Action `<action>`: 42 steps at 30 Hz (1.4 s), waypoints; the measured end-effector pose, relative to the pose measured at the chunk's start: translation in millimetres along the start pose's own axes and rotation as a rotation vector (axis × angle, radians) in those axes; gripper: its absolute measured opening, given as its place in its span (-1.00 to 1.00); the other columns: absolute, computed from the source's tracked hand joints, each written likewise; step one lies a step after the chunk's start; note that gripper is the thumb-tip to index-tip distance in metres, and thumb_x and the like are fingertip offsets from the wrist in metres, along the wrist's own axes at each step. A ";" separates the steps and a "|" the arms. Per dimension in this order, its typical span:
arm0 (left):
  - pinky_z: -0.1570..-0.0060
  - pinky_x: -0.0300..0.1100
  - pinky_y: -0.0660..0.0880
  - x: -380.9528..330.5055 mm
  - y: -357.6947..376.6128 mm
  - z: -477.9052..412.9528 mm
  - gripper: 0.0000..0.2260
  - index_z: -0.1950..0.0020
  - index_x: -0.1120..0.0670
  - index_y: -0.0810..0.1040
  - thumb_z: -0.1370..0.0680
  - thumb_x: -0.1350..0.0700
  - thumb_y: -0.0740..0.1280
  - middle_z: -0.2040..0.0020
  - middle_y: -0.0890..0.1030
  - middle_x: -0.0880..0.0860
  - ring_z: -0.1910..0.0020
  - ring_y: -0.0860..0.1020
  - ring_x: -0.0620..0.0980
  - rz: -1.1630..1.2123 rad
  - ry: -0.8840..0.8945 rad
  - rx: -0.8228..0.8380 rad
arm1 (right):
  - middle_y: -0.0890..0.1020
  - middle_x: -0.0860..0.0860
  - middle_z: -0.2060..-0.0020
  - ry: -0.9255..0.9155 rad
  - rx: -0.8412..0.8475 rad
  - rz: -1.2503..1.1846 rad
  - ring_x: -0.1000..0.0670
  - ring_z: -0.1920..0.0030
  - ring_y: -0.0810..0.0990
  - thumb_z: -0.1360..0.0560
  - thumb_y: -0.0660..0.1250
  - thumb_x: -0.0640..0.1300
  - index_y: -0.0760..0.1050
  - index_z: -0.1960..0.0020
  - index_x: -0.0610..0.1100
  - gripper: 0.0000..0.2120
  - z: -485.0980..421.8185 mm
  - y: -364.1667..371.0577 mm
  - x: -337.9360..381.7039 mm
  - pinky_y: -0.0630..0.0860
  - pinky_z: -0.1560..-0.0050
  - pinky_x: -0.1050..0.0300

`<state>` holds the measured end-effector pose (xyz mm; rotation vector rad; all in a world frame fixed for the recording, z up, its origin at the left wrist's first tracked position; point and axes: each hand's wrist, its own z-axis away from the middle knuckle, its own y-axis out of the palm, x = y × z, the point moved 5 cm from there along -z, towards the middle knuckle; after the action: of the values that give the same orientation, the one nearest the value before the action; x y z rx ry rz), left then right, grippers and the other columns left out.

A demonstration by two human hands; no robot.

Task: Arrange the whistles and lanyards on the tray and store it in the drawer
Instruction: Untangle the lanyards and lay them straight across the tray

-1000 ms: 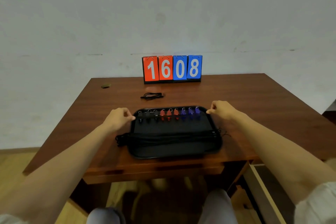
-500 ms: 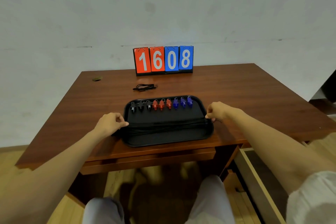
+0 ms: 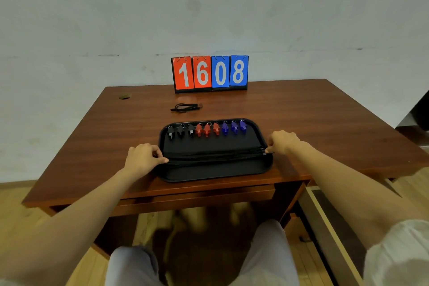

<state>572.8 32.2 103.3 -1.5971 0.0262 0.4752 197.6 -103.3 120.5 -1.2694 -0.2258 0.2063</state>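
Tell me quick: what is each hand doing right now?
Left hand: fingers curled, pinching the left end of the lanyards.
Right hand: pinching their right end.

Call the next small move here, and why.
Probably let the right hand release the lanyard bundle and reach for the loose lanyard on the table behind the tray. The right hand and the left hand pinch the bundle's ends, which lies across the tray. Nine whistles line its far edge. Only that lanyard sits outside.
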 end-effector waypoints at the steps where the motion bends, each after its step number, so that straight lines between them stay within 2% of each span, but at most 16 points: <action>1: -0.07 -0.03 0.33 -0.4 0.2 0.7 -0.80 0.25 -0.04 0.56 -0.43 -0.15 0.42 0.17 0.57 -0.02 0.06 0.52 0.02 -0.037 0.008 -0.012 | 0.54 -0.02 0.14 0.003 -0.020 0.025 -0.14 -0.05 0.52 -0.51 0.32 0.06 0.48 0.09 -0.10 -0.78 -0.1 -0.1 -0.1 0.29 -0.21 -0.10; 4: -0.09 -0.02 0.25 -1.3 0.4 3.5 -0.83 0.17 -0.06 0.55 -0.42 -0.13 0.42 0.13 0.45 -0.03 -0.04 0.44 0.05 -0.084 0.018 -0.061 | 0.58 -0.02 0.05 0.010 -0.111 0.061 -0.12 -0.11 0.50 -0.47 0.37 0.08 0.55 0.03 -0.08 -0.76 1.3 -1.3 -1.1 0.26 -0.23 -0.13; 8: -0.05 -0.07 0.14 -6.9 2.7 6.9 -0.80 0.08 -0.06 0.55 -0.41 -0.13 0.43 0.05 0.41 -0.05 -0.12 0.35 0.04 -0.033 0.071 -0.130 | 0.58 -0.03 -0.01 -0.011 -0.164 0.033 -0.12 -0.19 0.43 -0.45 0.39 0.07 0.55 0.06 -0.05 -0.80 4.6 0.1 -2.4 0.27 -0.20 -0.15; 15: -0.12 -0.07 0.15 -38.4 13.8 2.8 -0.74 -0.03 -0.07 0.57 -0.45 -0.17 0.37 -0.08 0.47 -0.03 -0.20 0.35 0.03 -0.104 0.216 -0.096 | 0.51 0.07 0.11 -0.170 -0.165 -0.042 -0.08 -0.15 0.43 -0.45 0.40 0.02 0.49 0.13 0.01 -0.88 6.8 -5.3 23.9 0.27 -0.19 -0.11; 19: -0.18 -0.06 0.16 -65.8 16.9 -10.5 -0.74 -0.08 -0.06 0.55 -0.49 -0.17 0.32 -0.13 0.47 -0.03 -0.24 0.34 0.02 -0.109 0.263 -0.084 | 0.50 0.07 0.07 -0.253 -0.191 -0.040 -0.07 -0.16 0.44 -0.46 0.39 0.02 0.54 0.00 -0.03 -0.83 -1.8 -13.2 53.5 0.29 -0.19 -0.09; 21: -0.21 -0.05 0.17 -78.5 13.7 -22.7 -0.72 -0.11 -0.05 0.55 -0.51 -0.17 0.29 -0.13 0.47 -0.02 -0.25 0.35 0.03 -0.100 0.275 -0.099 | 0.55 0.03 -0.02 -0.290 -0.210 -0.046 -0.07 -0.20 0.43 -0.48 0.37 0.02 0.52 -0.11 -0.05 -0.76 -10.5 -21.1 69.6 0.30 -0.20 -0.08; 24: -0.22 -0.05 0.19 -89.9 3.3 -49.2 -0.70 -0.18 -0.04 0.51 -0.53 -0.15 0.27 -0.17 0.47 0.00 -0.25 0.36 0.04 -0.101 0.257 -0.125 | 0.55 -0.03 -0.17 -0.350 -0.245 -0.019 -0.09 -0.24 0.42 -0.52 0.31 0.03 0.45 -0.27 -0.04 -0.65 -30.2 -36.9 95.9 0.31 -0.24 -0.09; 27: -0.26 -0.02 0.20 -93.0 -11.5 -81.9 -0.65 -0.31 -0.03 0.43 -0.56 -0.11 0.24 -0.26 0.44 0.04 -0.30 0.35 0.07 -0.109 0.211 -0.129 | 0.47 -0.05 -0.31 -0.376 -0.244 0.001 -0.10 -0.36 0.35 -0.54 0.28 0.02 0.32 -0.41 -0.02 -0.54 -57.6 -55.0 121.5 0.26 -0.35 -0.15; 31: -0.30 0.02 0.21 -84.4 -27.3 -127.5 -0.64 -0.36 0.01 0.39 -0.57 -0.02 0.24 -0.30 0.42 0.08 -0.32 0.34 0.10 -0.120 0.141 -0.106 | 0.36 -0.05 -0.42 -0.388 -0.220 -0.003 -0.10 -0.46 0.23 -0.55 0.27 0.01 0.23 -0.47 -0.01 -0.47 -101.7 -74.6 148.8 0.16 -0.44 -0.18; 36: -0.29 0.05 0.28 -63.7 -29.6 -181.3 -0.63 -0.37 0.05 0.39 -0.57 0.04 0.24 -0.31 0.41 0.11 -0.32 0.34 0.13 -0.064 0.082 -0.044 | 0.35 -0.06 -0.43 -0.379 -0.161 -0.016 -0.11 -0.46 0.22 -0.57 0.23 -0.05 0.24 -0.47 -0.04 -0.51 -164.1 -81.7 171.0 0.18 -0.42 -0.16; 42: -0.26 0.07 0.32 -53.5 -3.5 -229.1 -0.65 -0.37 0.06 0.41 -0.58 0.08 0.24 -0.32 0.43 0.09 -0.31 0.34 0.13 -0.032 0.116 0.049 | 0.45 -0.09 -0.30 -0.346 -0.075 -0.070 -0.14 -0.31 0.38 -0.56 0.23 -0.05 0.37 -0.37 -0.08 -0.61 -229.9 -56.0 188.2 0.39 -0.27 -0.10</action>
<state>590.2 -201.5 124.9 -1.5728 0.0992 0.3543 444.2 -278.3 119.8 -1.2930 -0.5786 0.3597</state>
